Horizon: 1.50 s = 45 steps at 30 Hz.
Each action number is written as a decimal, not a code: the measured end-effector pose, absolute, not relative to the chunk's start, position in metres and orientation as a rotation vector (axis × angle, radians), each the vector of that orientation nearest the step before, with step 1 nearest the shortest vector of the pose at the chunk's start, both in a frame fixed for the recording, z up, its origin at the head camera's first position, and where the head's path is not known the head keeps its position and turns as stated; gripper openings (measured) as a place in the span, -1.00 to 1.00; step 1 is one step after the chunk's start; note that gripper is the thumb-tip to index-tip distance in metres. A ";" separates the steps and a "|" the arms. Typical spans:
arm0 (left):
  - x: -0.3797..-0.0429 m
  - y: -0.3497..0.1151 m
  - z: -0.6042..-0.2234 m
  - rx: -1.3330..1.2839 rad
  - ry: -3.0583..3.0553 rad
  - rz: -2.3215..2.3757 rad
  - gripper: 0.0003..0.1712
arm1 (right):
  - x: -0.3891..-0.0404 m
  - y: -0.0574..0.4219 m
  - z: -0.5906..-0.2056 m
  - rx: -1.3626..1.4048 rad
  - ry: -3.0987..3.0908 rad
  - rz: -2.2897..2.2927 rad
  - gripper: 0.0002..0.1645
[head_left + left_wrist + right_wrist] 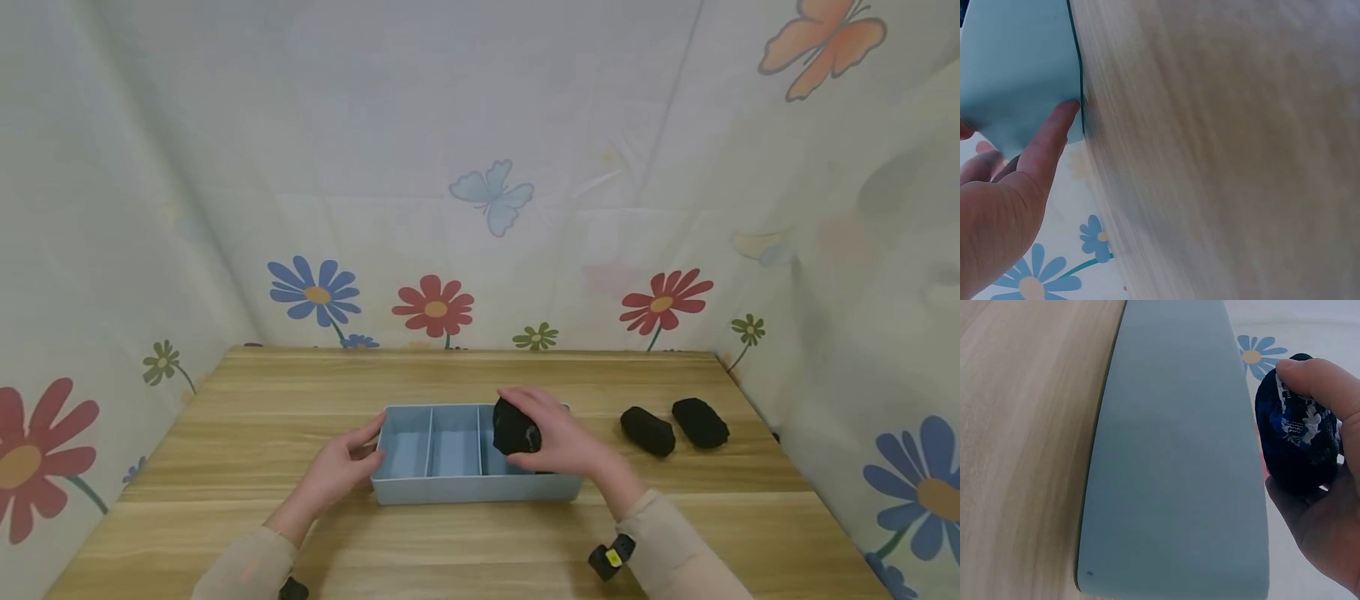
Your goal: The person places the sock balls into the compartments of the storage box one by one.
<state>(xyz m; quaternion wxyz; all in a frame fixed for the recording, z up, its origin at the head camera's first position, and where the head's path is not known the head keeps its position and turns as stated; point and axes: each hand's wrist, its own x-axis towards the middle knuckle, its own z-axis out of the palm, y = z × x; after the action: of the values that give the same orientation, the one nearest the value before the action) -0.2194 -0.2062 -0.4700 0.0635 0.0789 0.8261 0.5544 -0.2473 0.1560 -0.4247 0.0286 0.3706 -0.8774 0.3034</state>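
Over the blue box (477,489), the right hand (561,437) grips a black bundle (514,428); the left hand (337,468), fingers straight, touches the box's left end.

The divided box (480,490) looks of smooth, matt plastic; the tabletop (225,467), wood; the held black bundle (513,427), cloth.

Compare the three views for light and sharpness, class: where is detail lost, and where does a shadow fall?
Head view: dim, soft light, with the two black bundles showing little surface detail; left wrist view: the tabletop grain looks smeared, and a soft shadow darkens part of the box; right wrist view: the backdrop looks pale, but the held bundle shows its whitish pattern.
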 end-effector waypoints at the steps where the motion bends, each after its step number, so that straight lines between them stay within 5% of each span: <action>1: -0.219 -0.206 -0.470 0.241 2.494 1.675 -0.28 | -0.247 0.155 -0.425 1.147 -2.713 0.930 0.05; 45: -0.218 -0.207 -0.471 0.248 2.525 1.659 -0.29 | -0.259 0.134 -0.434 1.209 -2.855 0.726 0.00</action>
<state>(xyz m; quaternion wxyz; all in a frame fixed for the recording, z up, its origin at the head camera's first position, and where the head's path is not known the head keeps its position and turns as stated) -0.2175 -0.2068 -0.4715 0.0552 0.0818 0.8317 0.5464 -0.2591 0.1343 -0.4343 -0.0215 0.3795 -0.8964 0.2279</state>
